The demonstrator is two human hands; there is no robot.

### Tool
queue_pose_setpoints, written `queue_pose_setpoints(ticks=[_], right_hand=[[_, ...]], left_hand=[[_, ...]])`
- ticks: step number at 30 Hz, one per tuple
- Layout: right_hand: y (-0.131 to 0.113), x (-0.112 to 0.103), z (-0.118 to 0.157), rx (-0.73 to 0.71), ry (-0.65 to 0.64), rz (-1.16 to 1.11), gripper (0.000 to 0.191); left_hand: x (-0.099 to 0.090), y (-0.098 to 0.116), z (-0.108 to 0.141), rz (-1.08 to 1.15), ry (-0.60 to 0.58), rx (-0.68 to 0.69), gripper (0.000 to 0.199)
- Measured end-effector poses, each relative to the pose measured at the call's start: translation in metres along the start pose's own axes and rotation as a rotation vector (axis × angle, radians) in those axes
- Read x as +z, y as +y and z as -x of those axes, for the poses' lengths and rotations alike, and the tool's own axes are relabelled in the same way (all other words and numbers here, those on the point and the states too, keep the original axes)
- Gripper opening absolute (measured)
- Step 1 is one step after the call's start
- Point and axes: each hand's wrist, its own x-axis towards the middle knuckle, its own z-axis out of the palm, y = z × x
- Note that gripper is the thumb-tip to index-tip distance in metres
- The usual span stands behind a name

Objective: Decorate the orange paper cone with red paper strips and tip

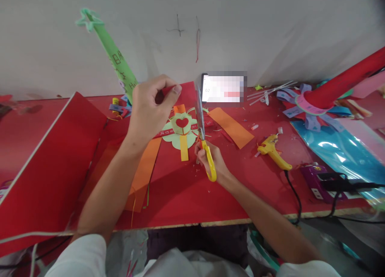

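The left hand (152, 108) pinches paper (187, 93) (a red piece) between its fingers beside the scissors (201, 128), which the right hand (219, 160) grips with curled fingers.

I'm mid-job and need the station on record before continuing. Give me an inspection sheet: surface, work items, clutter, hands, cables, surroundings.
Surface: red tabletop, with small scraps scattered on it.
Work items: red paper raised above the table; yellow-handled scissors at its right edge. Whether the blades bite the paper: cannot tell.
Clutter: pale-green paper cutout with a heart, orange paper pieces, yellow glue gun.
Hands: left hand pinches the red paper; right hand grips the scissors.
Cables: black cord from the glue gun; more black cabling beside the purple socket box.
Surroundings: grey wall behind; lit phone near it.
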Motion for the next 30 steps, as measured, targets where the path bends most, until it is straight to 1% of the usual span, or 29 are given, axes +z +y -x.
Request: queue_pose_setpoints(ticks=[6, 15, 22, 30], right_hand=[[-0.002, 0.0, 0.0, 0.017, 0.007, 0.024, 0.076], [-0.005, 0.0, 0.0, -0.006, 0.006, 0.021, 0.074], [-0.01, 0.001, -0.001, -0.006, 0.027, 0.064, 0.077], [-0.011, 0.002, 0.001, 0.02, 0.043, 0.043, 0.071]], left_hand=[[0.001, 0.001, 0.0, -0.005, -0.03, 0.01, 0.03], [0.0, 0.001, 0.0, -0.01, -0.04, 0.01, 0.027], [0.0, 0.001, 0.0, -0.007, -0.043, 0.016, 0.026], [0.001, 0.0, -0.001, 0.01, -0.039, 0.003, 0.029]])
